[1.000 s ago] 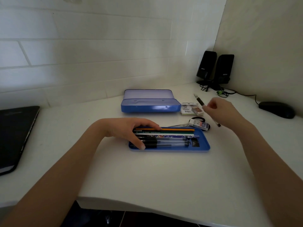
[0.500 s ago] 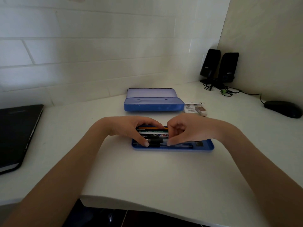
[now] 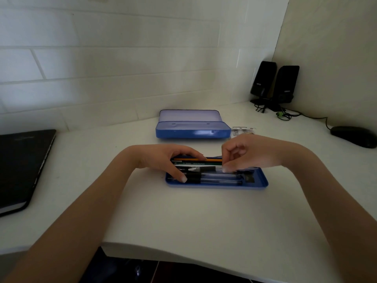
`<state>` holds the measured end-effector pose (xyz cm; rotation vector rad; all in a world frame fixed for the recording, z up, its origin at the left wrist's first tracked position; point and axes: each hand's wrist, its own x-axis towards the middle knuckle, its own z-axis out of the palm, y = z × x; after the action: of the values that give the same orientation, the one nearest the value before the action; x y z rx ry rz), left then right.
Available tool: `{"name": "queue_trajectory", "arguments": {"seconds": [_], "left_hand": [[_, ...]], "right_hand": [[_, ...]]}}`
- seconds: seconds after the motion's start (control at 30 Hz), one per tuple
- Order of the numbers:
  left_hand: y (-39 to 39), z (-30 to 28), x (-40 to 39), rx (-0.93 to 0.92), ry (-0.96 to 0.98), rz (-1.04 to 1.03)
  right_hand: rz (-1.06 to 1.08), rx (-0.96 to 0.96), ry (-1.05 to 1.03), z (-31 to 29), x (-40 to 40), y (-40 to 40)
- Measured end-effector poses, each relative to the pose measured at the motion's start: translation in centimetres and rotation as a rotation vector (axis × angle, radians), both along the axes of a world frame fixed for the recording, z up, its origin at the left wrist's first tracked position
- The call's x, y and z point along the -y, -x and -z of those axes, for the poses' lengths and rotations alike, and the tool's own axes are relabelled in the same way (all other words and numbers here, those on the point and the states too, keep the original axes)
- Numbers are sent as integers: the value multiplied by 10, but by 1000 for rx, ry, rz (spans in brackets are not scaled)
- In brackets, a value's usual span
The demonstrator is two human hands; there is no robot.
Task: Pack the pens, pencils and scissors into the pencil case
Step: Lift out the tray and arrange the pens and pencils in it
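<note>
Blue pencil case tray (image 3: 262,181) lying flat on the white tabletop (image 3: 204,217), long side parallel to the near curved edge, with a broad bare strip between tray and that edge. Inside, in rows: an orange pencil (image 3: 214,160) and a green pencil (image 3: 200,163) toward the far wall, a white-tipped pen (image 3: 204,169) in the middle, black-capped clear pens (image 3: 216,179) along the near wall. Left hand (image 3: 169,158) draped over the tray's left end, fingers curled along the far rim, thumb pressed down on the near pens. Right hand (image 3: 251,154) hovering over the tray's middle-right, fingers bent, thumb and fingertip touching the white-tipped pen; true pinch or light touch, cannot tell. Scissors hidden or out of sight. Behind, well apart, the case's other blue shell (image 3: 192,127), open, near the tiled wall; a small packet (image 3: 241,130) just beside its right end. Dark laptop (image 3: 20,166) overhanging the left side; two black speakers (image 3: 274,84) in the corner, mouse (image 3: 354,135) at far right.
</note>
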<state>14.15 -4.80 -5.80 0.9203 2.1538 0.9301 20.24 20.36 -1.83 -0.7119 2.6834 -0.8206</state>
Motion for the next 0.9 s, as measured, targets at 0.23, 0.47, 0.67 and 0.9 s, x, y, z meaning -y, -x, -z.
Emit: {"name": "queue_trajectory", "arguments": {"seconds": [0.23,0.47,0.67,0.9], "left_hand": [[-1,-2,-1,13,8,23],[-2,-1,-1,15,3,-1],[-2,-1,-2,22,5,-12],[-2,-1,-2,23,4,-10]], "right_hand": [[-78,27,-74,12,27,-3],[-75,-11,-80,15,33,-2],[-58,-30,-98,16,33,-3],[-24,-142,-80,27,47,0]]}}
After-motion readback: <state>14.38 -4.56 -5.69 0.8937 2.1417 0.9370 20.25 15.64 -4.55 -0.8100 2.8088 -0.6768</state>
